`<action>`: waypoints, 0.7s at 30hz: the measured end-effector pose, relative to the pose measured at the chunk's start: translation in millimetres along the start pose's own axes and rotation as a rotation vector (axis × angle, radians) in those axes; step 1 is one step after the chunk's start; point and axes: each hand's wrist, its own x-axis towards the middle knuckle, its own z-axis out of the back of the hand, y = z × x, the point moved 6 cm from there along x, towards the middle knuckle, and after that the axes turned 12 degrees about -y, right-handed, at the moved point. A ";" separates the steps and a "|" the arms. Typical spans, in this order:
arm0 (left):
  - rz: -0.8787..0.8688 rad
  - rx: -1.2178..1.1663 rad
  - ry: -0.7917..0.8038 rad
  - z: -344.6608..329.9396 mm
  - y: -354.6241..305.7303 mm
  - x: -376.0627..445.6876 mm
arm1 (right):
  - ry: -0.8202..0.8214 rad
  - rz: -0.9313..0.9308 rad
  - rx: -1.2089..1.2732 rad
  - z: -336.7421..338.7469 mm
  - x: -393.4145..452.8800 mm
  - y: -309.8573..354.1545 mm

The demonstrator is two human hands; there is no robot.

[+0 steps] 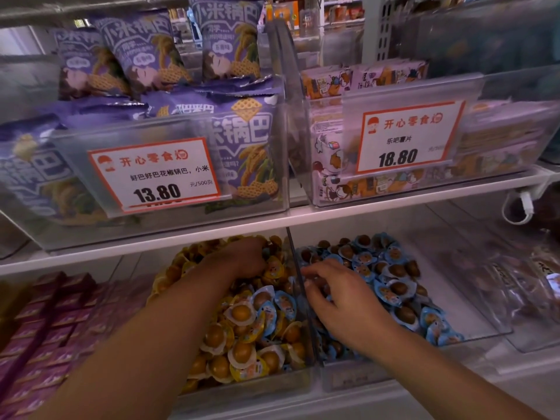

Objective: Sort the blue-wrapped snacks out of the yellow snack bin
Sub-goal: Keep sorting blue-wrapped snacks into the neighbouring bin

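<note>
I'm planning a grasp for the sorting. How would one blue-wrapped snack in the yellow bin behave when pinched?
The blue-wrapped snack is probably light. Its round domed centre may roll or slip. The flat foil rim looks thin and bendable, likely the easiest spot to pinch. It lies loose among yellow-wrapped snacks, so neighbours may shift.

A shop's white shelving fills the view. The upper shelf board [394,201] runs from left to right, tilting up toward the right. On it stand two clear plastic bins: the left one [169,189] holds purple snack bags [145,53], the right one [454,165] flat printed packs [330,81]. Each carries a red-bordered price card, 13.80 [156,174] and 18.80 [409,136]. At lower left lie rows of pink boxes [45,334]. Far shelves behind are blurred. The light is dim and purplish.
</note>
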 end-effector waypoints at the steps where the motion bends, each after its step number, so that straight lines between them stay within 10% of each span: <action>1: -0.004 0.004 0.002 -0.3 -0.6 0.7 | 0.003 -0.005 0.002 -0.3 -0.2 -0.6; 11: 0.301 -0.807 -0.485 52.5 27.3 -87.3 | -0.220 -0.035 0.160 21.0 9.8 15.7; 17: 0.285 -1.497 -0.380 41.3 7.6 -167.5 | -0.258 -0.037 0.388 31.0 -9.6 59.8; 21: 0.279 -1.588 -0.367 27.7 5.3 -181.1 | 0.011 -0.176 0.434 -2.0 -20.2 81.0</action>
